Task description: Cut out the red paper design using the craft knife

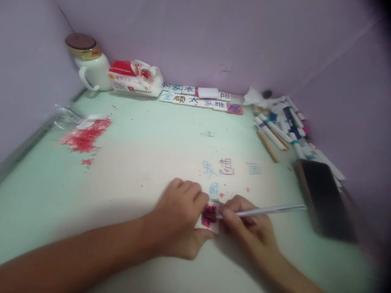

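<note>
My left hand (pixel 181 219) is closed on a small square tile (pixel 214 227), white at its edges with a dark red and purple mark in the middle. Its thumb lies along the near edge and the fingers along the far left side. In my right hand (pixel 252 228) is a slim, pale-handled tool (pixel 262 211), gripped like a pen, that looks like a carving knife or a brush. The tool's tip touches the tile's face; blur hides its exact shape. Just beyond the hands, blue and purple characters (pixel 226 167) are written on the tabletop, with red crumbs around them.
A dark phone (pixel 324 199) lies at the right, near pens and markers (pixel 271 132). Along the back wall stand rows of lettered tiles (pixel 192 99), a tissue pack (pixel 136 79) and a white lidded mug (pixel 94 71). Red shavings (pixel 87 136) are piled at the left.
</note>
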Demonstrator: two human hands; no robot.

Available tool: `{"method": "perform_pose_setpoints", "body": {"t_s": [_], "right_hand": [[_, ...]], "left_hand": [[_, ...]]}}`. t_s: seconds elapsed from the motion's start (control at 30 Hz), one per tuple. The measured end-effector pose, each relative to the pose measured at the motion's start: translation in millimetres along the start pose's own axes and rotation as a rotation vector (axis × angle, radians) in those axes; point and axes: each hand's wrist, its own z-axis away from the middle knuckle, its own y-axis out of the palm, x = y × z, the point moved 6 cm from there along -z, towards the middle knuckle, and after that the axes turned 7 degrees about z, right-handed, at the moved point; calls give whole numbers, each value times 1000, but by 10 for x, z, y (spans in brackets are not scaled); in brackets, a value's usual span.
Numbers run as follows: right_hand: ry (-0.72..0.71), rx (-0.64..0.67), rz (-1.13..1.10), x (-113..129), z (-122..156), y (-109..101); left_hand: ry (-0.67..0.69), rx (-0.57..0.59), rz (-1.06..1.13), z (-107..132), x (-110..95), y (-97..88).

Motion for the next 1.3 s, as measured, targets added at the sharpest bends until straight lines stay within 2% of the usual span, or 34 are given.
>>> {"method": "perform_pose_setpoints", "body": {"t_s": [0.13,0.23,0.3,0.43,0.53,0.7,0.87,0.97,1.07,1.3], "right_hand": [[12,-67,-76,-3,-16,-61],[26,-146,-75,-41,-32,-138],[14,-148,-49,-60,-41,-161],[-59,-111,-10,-64,-38,-178],[-67,-138,-36,-72,-24,-212],[-98,-230,13,-52,6,-257],[-327,-212,141,39,35,-211],[-437,-115,204,65,27,-159],[-489,-41,259,70,7,-138],[-528,-45,310,100,6,-131]], "left_hand": [[-11,-7,-15,1,2,-4],[-59,-47,-42,4,21,-33],[-85,-55,-31,8,33,-53],[7,-7,106,10,-13,-80],[52,-5,172,3,-41,-101],[-73,-47,83,-13,-11,-47],[-43,3,37,-4,-58,24],[-15,10,68,2,-70,15],[3,-5,95,2,-74,0],[9,-4,90,-7,-67,10]]}}
